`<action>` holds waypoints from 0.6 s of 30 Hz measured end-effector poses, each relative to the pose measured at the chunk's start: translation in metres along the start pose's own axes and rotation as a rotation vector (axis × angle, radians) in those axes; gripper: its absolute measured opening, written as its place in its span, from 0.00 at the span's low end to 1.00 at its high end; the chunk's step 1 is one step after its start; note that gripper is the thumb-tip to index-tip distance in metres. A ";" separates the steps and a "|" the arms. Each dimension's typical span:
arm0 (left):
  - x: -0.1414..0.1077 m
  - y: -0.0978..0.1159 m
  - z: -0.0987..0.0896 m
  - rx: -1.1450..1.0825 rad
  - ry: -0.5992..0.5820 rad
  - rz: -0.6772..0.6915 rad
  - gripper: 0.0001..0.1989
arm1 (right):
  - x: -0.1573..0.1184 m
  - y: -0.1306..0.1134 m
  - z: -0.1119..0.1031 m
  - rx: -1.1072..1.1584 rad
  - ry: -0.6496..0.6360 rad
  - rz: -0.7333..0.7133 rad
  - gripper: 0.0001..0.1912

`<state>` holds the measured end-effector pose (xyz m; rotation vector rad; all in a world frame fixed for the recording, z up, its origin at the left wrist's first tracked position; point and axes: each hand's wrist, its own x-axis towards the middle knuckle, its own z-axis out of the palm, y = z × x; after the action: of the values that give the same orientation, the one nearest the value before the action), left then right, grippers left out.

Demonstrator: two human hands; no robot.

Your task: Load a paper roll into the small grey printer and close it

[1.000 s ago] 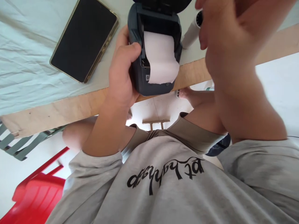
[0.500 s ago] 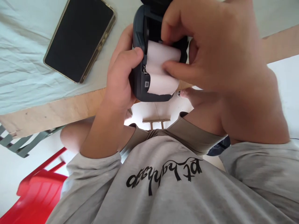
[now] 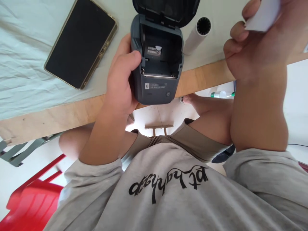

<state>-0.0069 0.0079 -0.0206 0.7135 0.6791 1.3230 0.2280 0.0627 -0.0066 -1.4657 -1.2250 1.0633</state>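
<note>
My left hand (image 3: 121, 73) is wrapped round the left side of a dark portable thermal printer (image 3: 154, 86), thumb on its rim. The printer's lid (image 3: 168, 11) is flipped up, and its paper bay (image 3: 160, 61) holds no roll; a small printed label shows on the inner wall. Off to the upper right, my right hand (image 3: 260, 48) is closed round a white paper roll (image 3: 264, 16), of which only part shows at the top edge. Between the printer and my right hand, a white tube (image 3: 196, 38) with a black ribbed end rests on the cloth.
A black phone (image 3: 80, 43) in a clear case lies on the pale green cloth (image 3: 21, 64) at left. The wooden bed or table edge (image 3: 55, 112) runs across before my knees. Below stand a red plastic chair (image 3: 36, 202) and a green-capped bottle (image 3: 220, 94).
My right hand has lifted the paper roll out of the printer and carried it to the upper right. The white tube has come into view. My left hand still holds the printer.
</note>
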 end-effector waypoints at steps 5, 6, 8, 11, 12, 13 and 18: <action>0.001 0.000 -0.003 0.028 0.010 -0.016 0.12 | 0.007 0.012 0.003 0.017 0.214 -0.226 0.14; 0.001 0.001 -0.003 0.032 0.004 -0.023 0.12 | 0.008 0.012 0.002 -0.011 0.231 -0.293 0.14; 0.001 0.002 -0.004 0.039 -0.005 -0.041 0.11 | 0.011 0.012 0.000 -0.110 0.224 -0.419 0.16; -0.001 0.002 -0.001 0.030 0.011 -0.040 0.10 | 0.012 0.013 -0.003 -0.295 0.129 -0.530 0.14; -0.002 0.002 0.001 0.022 0.028 -0.029 0.11 | 0.011 0.014 -0.003 -0.337 0.095 -0.526 0.13; -0.002 0.002 0.002 0.015 0.035 -0.019 0.11 | 0.010 0.015 -0.003 -0.366 0.070 -0.505 0.14; -0.003 0.000 0.005 0.005 0.030 -0.006 0.11 | 0.002 0.016 -0.001 -0.435 0.044 -0.400 0.29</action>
<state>-0.0036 0.0043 -0.0173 0.6963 0.7083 1.3292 0.2321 0.0638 -0.0222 -1.4596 -1.7039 0.5115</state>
